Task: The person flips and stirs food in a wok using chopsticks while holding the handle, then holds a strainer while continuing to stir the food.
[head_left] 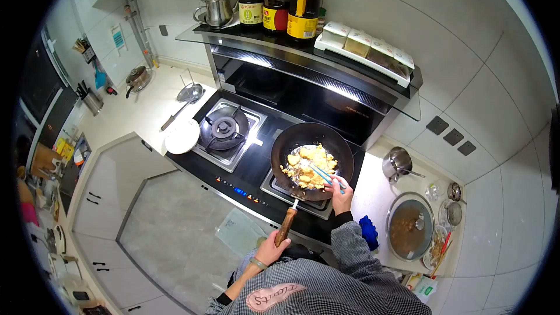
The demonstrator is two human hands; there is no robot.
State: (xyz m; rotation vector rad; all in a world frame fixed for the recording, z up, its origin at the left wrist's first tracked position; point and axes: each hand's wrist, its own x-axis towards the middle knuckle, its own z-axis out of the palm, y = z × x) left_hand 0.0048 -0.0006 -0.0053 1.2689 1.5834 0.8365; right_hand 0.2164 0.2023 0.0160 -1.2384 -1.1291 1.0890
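Observation:
A dark wok [282,150] sits on the right burner, with yellow scrambled egg [309,166] broken into pieces in it. My left hand [271,249] is wrapped round the wok's wooden handle [286,226]. In my right hand [342,196], at the wok's right rim, is a pair of blue chopsticks [321,172] whose tips reach into the egg. A white plate [182,136] lies left of the stove, beside the left burner [224,128], which has no pan on it.
Sauce bottles [302,11], a metal pitcher [219,10] and a seasoning box [366,49] line the shelf above the stove. To the right are a lidded pot [410,226], a small saucepan [396,161] and a blue cloth [368,232]. A ladle [185,100] rests on the left counter.

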